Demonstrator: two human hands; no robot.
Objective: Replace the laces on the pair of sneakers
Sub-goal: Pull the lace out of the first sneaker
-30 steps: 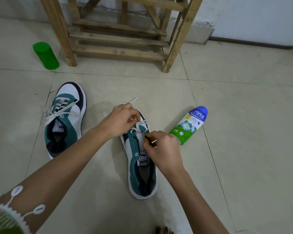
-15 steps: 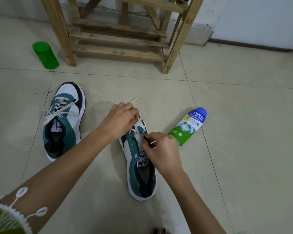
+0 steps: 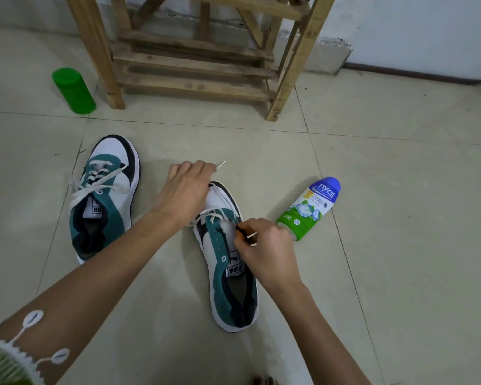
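A teal-and-white sneaker (image 3: 232, 276) lies on the tiled floor (image 3: 400, 245), the left hand (image 3: 186, 191) gripping one end of its white lace (image 3: 212, 218) over the toe, the right hand (image 3: 264, 247) pinching the other end beside the eyelets, and the second sneaker (image 3: 104, 198) lying laced to the left.

A wooden rack (image 3: 195, 65) with slatted lower shelves stands on the pale tiled floor (image 3: 400, 245) against a white wall (image 3: 428, 31). A green cylindrical container (image 3: 74, 91) stands upright just beside the rack's front left leg. Well apart from it, to the right, a white and green bottle (image 3: 308, 209) printed "nycil" lies on its side on the tiles, its blue cap (image 3: 326, 186) pointing away toward the wall.
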